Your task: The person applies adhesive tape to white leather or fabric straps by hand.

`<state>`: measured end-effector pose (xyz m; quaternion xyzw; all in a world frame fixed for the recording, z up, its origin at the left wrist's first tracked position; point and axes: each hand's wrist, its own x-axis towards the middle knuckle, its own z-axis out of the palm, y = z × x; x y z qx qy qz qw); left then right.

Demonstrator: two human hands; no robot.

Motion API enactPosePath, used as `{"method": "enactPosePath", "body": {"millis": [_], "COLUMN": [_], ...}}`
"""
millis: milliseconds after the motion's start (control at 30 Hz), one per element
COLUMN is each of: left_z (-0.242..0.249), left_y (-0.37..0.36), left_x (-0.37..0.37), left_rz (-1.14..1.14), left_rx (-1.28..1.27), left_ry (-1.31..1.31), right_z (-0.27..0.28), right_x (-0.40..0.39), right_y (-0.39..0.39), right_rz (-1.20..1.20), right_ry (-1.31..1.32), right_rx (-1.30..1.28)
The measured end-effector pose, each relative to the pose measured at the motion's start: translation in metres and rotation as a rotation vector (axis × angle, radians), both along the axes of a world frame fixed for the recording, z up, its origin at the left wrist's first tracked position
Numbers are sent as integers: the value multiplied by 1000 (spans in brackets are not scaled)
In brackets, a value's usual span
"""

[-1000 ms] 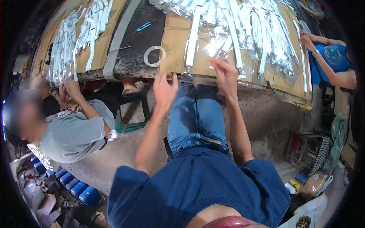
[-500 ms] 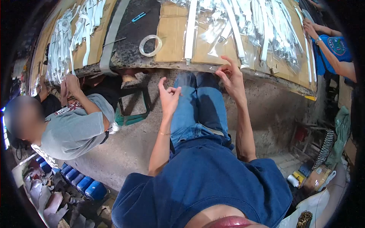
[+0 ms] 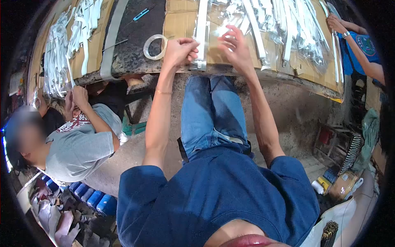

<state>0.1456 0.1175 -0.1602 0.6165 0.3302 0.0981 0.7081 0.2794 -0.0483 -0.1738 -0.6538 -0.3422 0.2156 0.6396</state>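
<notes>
My left hand [image 3: 180, 52] is at the table's front edge with its fingers pressed together beside a white strap [image 3: 201, 29]; whatever it may pinch cannot be made out. Slightly blurred, my right hand [image 3: 235, 48] hovers over the cardboard to the right of that strap, fingers curved and apart. The strap lies lengthwise in clear plastic, a metal clip [image 3: 200, 64] at its near end. Left of my left hand rests a roll of clear tape [image 3: 146, 48]. Farther back is a light-blue tool [image 3: 141, 15].
More bagged white straps [image 3: 288, 33] cover the table's right part, others [image 3: 57, 53] its left. A co-worker in a grey shirt [image 3: 82, 148] sits at the left; another person's hands [image 3: 337, 24] are at the right edge. Blue containers [image 3: 94, 199] stand on the floor.
Both hands have moved forward from before the table edge to over it. My left hand went up and its fingers came together; my right hand shifted left. The view has shifted slightly.
</notes>
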Motion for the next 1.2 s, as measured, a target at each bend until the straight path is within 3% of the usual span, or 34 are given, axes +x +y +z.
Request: {"method": "enactPosePath", "body": {"millis": [300, 367, 533, 600, 633, 700, 1100, 1200], "left_z": [-29, -24, -27, -28, -32, -41, -48, -49], "left_y": [-1, -8, -27, -27, -24, -17, -13, -13], "left_x": [8, 7, 7, 3, 2, -1, -5, -5], "left_rz": [11, 10, 130, 126, 126, -91, -98, -86], "left_rx": [413, 675, 1005, 1269, 1266, 1293, 1158, 1179], "left_ry": [224, 201, 267, -86, -84, -200, -232, -234], "right_z": [-11, -16, -29, -30, -27, -22, -31, -28], "right_x": [10, 11, 14, 13, 12, 8, 29, 60], "right_y": [60, 62, 69, 69, 70, 71, 75, 74], "right_rz": [-97, -122, -141, -146, -144, -138, -125, 90], "right_ry": [-112, -157, -246, -283, -284, -279, -251, -108], "right_rx": [-100, -146, -149, -149, -151, -158, -46, -110]}}
